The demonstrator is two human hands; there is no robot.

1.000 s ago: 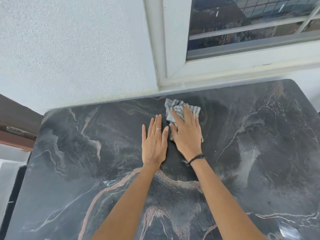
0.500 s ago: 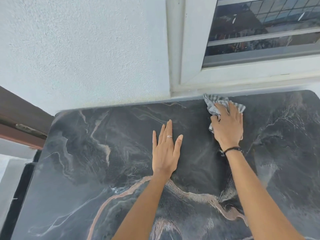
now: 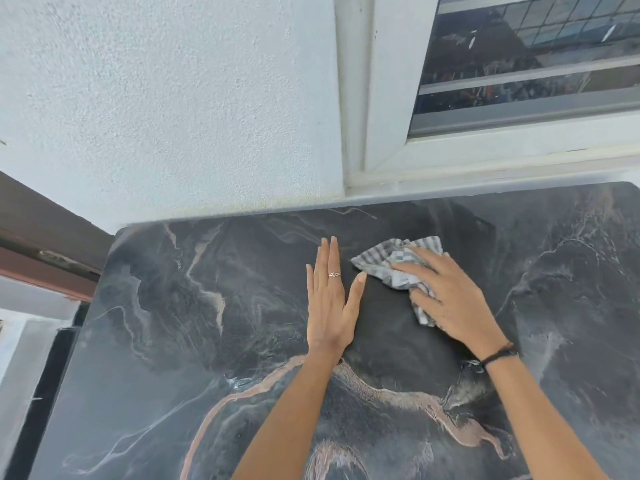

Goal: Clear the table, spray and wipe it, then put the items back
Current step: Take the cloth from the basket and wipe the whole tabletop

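Two hands on veined dark marble table point(image 3: 173, 323): left hand point(image 3: 329, 306) flat, right hand point(image 3: 446, 299) on crumpled checked cloth point(image 3: 388, 261).

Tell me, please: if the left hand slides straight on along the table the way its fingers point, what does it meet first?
The left hand lies flat on the table, fingers pointing toward the wall. The dark surface ahead looks free, so it would probably reach the wall first. The cloth lies off to its right.

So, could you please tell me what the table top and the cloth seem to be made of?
The table top looks like polished dark marble or a marble-look slab: pale and pinkish veins, a soft sheen. Which one, I cannot tell. The cloth under the right hand looks like thin woven fabric, perhaps cotton: grey-white checks, soft crumpled folds.
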